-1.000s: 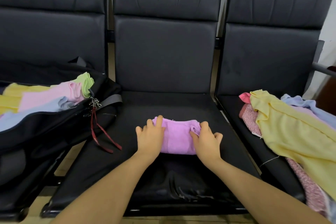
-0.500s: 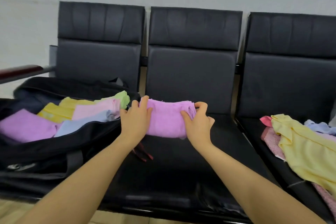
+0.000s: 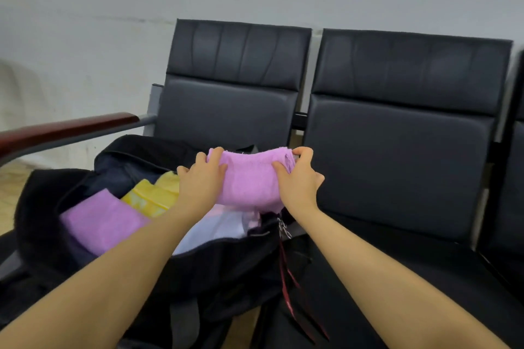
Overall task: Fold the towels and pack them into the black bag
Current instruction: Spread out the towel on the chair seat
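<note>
1. Inside the open black bag (image 3: 198, 266), a folded purple towel (image 3: 99, 224), a yellow towel (image 3: 153, 198) and a pale towel (image 3: 218, 228) are packed side by side.
2. Above the bag's right end, a folded pink-purple towel (image 3: 249, 178) is held clear of it.
3. Its ends are gripped by the left hand (image 3: 200, 181) and the right hand (image 3: 297, 178).

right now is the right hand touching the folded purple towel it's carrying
Touching: the head view shows the right hand gripping the folded purple towel's end.
</note>
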